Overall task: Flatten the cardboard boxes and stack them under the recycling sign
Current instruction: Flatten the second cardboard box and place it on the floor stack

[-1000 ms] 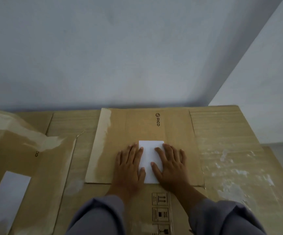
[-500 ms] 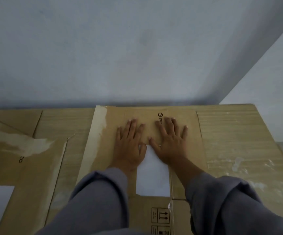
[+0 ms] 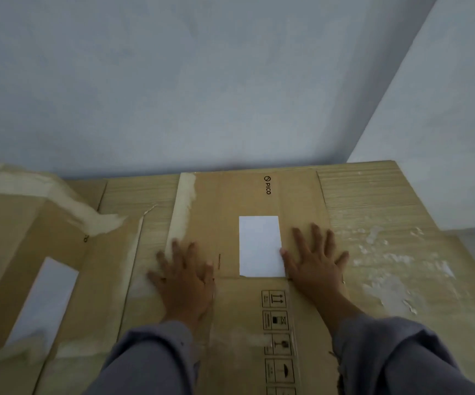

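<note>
- Against the wall (image 3: 202, 95), flattened cardboard box (image 3: 247, 201) lies on top of wider brown sheets; white label (image 3: 260, 246) near its middle is the landmark.
- Left hand (image 3: 183, 277) sits left of the label, palm down, fingers spread wide, pressing on the cardboard, holding nothing. Slightly blurred.
- Right hand (image 3: 314, 266) sits just right of the label, thumb touching its edge, also flat and splayed, nothing gripped.
- Tape strip (image 3: 183, 206) runs up-left of the label along the box's left edge; printed handling symbols (image 3: 276, 320) below the label.
- Second box (image 3: 31, 252), far left of the label, has its panel raised, not yet flat; it carries its own white label.
- No recycling sign in view.
- Handling guess: corrugated board is light, stiff across the flutes, bends at the creases; likely springs back unless pressed along folds. Tape patches may be slick.
- Best hold is probably at both long side edges left and right of the label; a one-sided grip would let the sheet flop or slide.
</note>
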Available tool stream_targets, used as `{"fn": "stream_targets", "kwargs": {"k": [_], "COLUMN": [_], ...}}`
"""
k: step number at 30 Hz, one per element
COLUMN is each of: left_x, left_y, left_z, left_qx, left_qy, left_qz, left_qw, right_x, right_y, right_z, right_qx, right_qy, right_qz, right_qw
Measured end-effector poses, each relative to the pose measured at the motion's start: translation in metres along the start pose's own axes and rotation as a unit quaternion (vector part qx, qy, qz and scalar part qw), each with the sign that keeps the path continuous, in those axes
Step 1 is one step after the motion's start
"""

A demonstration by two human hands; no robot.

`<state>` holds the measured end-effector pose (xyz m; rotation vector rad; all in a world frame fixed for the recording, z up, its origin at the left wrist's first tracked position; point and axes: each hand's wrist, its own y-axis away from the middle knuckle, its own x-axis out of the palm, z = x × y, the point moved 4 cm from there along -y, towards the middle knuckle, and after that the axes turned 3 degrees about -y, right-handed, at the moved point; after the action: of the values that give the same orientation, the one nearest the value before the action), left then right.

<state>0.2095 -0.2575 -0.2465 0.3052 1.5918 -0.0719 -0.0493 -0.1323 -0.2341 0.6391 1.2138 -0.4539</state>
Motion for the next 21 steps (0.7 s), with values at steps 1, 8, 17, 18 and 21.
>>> {"fn": "stream_targets", "kwargs": {"k": [1, 8, 17, 18, 21], "left_x": [-0.001, -0.034, -0.032, -0.033, -0.041], "left_y": [0.013, 0.064, 0.116, 0.120, 0.131], "left_z": [0.012, 0.029, 0.080, 0.081, 0.080], "left_qx": [-0.046, -0.101, -0.164, -0.143, -0.095], "left_qy": [0.008, 0.060, 0.193, 0.198, 0.182], "left_qz": [0.019, 0.051, 0.060, 0.050, 0.016], "left_qw": [0.999, 0.992, 0.965, 0.968, 0.978], "right_x": [0.000, -0.013, -0.013, -0.014, -0.020], "right_y": [0.016, 0.094, 0.180, 0.190, 0.216], "right_z": [-0.007, -0.013, -0.057, -0.057, -0.059], "right_qx": [0.023, 0.182, 0.261, 0.248, 0.220], "right_qy": [-0.009, -0.083, -0.196, -0.226, -0.256], "right_qz": [0.005, -0.008, -0.022, -0.036, -0.069], "right_qw": [1.000, 0.980, 0.945, 0.941, 0.939]}}
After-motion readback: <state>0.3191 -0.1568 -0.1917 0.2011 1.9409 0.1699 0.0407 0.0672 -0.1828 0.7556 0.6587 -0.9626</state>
